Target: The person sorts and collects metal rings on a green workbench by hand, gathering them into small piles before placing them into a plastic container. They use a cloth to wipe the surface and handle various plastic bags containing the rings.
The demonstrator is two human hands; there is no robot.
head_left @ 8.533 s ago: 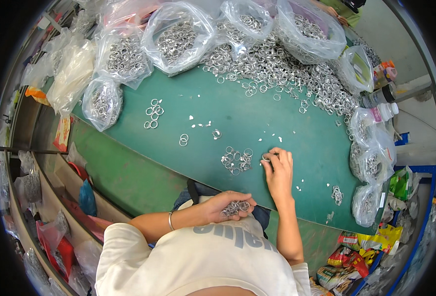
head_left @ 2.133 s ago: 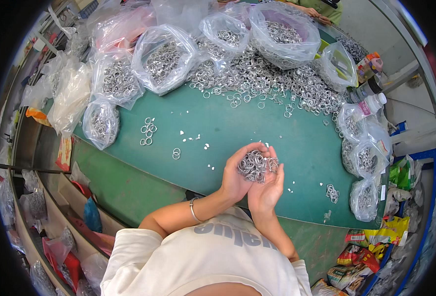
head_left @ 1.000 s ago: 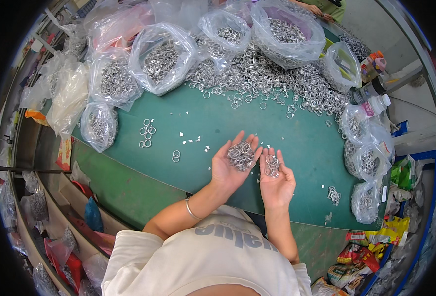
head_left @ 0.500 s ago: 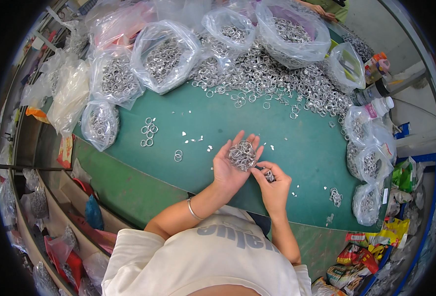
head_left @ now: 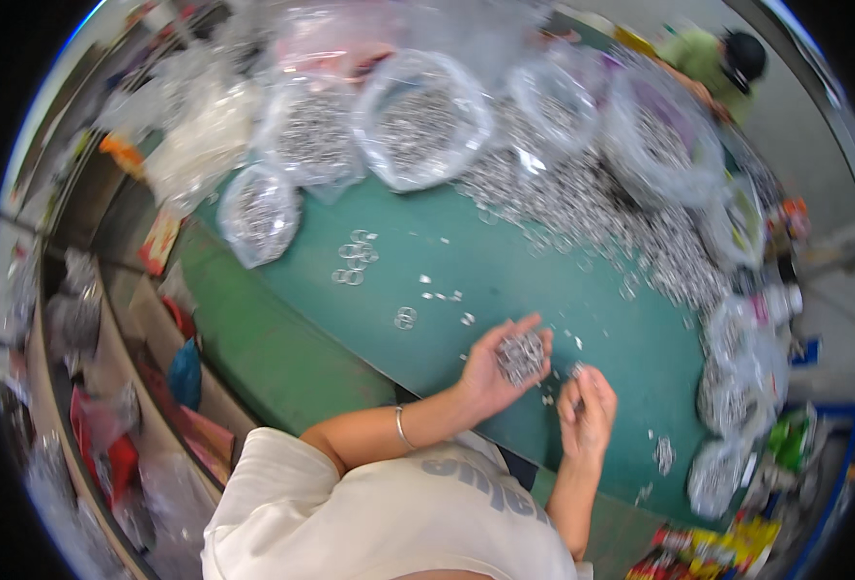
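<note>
A heap of small silver metal rings rests in the palm of my left hand, whose fingers curl up around it above the green table. Just to the right, my right hand is closed, thumb and fingers pinched at the tip. A bit of silver metal, seemingly a ring, shows at those fingertips, blurred by motion. Whatever lies deeper in the right fingers is hidden. Small pale scraps lie on the table around both hands. Farther left sit a few loose rings and a larger cluster of rings.
Clear plastic bags of rings, such as one large bag, line the table's far side. A wide ring pile spreads at far right. Smaller bags stand along the right edge. Another person is at the far right corner.
The whole view has swung, so the table and bags appear farther right and lower. My right hand has drawn away from the left palm; the ring heap stays in my left hand.
</note>
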